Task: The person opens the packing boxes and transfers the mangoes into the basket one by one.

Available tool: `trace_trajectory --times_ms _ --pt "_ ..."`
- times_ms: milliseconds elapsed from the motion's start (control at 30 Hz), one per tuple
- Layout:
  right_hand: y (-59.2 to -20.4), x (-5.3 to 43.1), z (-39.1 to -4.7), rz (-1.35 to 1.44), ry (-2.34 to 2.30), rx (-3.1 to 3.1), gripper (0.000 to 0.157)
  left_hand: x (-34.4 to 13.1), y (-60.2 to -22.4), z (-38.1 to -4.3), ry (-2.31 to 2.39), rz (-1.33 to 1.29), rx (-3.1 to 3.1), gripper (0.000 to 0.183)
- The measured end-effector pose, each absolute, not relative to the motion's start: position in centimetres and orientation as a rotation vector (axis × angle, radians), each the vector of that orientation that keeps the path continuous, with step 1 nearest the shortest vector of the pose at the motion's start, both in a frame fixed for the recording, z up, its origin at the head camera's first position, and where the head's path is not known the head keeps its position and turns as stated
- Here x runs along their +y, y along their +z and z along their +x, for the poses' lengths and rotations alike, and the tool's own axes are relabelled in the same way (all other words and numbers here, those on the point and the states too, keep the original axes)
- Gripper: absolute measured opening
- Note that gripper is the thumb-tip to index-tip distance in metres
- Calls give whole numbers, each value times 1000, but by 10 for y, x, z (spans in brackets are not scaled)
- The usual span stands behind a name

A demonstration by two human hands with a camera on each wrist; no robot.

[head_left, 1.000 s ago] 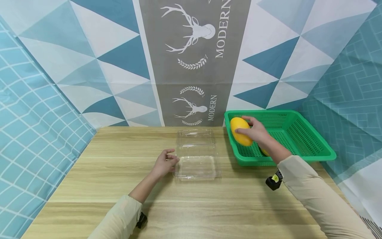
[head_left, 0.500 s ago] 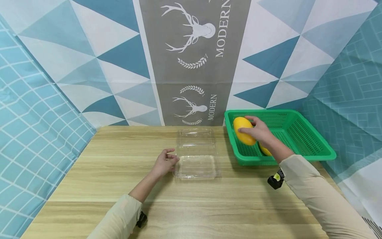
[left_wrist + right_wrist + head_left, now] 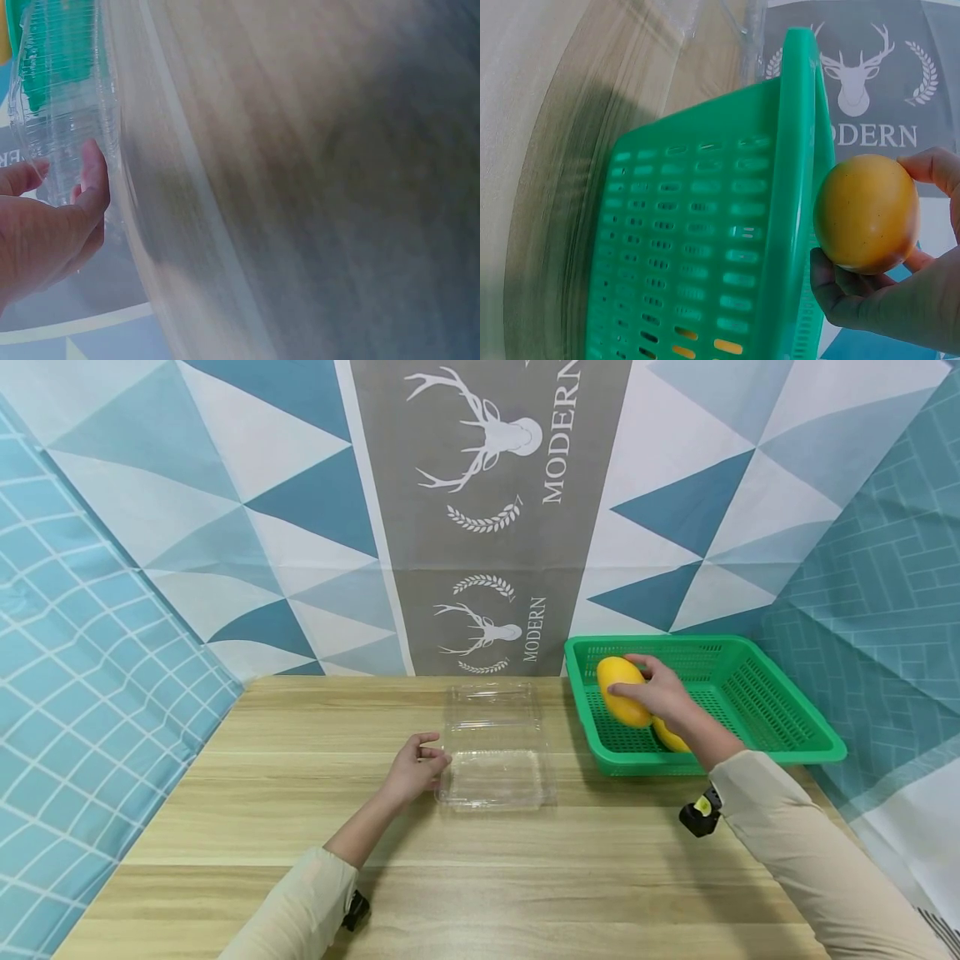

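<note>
In the head view my right hand (image 3: 660,690) grips a yellow mango (image 3: 624,692) above the left part of the green plastic basket (image 3: 791,727). Thumb and fingers stand on opposite sides of the mango (image 3: 868,213) in the right wrist view, level with the basket rim. Another yellow fruit (image 3: 670,737) lies in the basket, partly hidden by the right hand and wrist. My left hand (image 3: 411,772), fingers loosely bent and spread, touches the left edge of a clear plastic clamshell box (image 3: 497,777). The box lies unfolded, lid toward the wall.
A wooden table (image 3: 315,827) carries the box and the basket. A patterned cloth backdrop (image 3: 480,543) rises behind the far table edge, with blue cloth (image 3: 90,677) along the left and right sides. The basket's raised rim stands between the right hand and the box.
My right hand has shifted slightly right with the mango, farther over the basket. More of the fruit inside the basket shows. The left hand and the clear box have stayed put.
</note>
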State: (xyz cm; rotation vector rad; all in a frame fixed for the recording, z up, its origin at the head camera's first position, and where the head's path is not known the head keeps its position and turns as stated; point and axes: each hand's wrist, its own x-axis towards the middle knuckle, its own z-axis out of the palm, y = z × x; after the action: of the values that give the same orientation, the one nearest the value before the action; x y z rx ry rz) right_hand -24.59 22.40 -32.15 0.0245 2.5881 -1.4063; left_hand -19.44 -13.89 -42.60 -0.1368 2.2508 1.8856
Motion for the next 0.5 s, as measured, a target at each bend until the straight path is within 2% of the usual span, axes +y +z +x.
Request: trace_trajectory --times_ms 500 --pt "-327 240 -247 76 -1387 2613 79 -139 -425 -195 1868 -136 2246 56"
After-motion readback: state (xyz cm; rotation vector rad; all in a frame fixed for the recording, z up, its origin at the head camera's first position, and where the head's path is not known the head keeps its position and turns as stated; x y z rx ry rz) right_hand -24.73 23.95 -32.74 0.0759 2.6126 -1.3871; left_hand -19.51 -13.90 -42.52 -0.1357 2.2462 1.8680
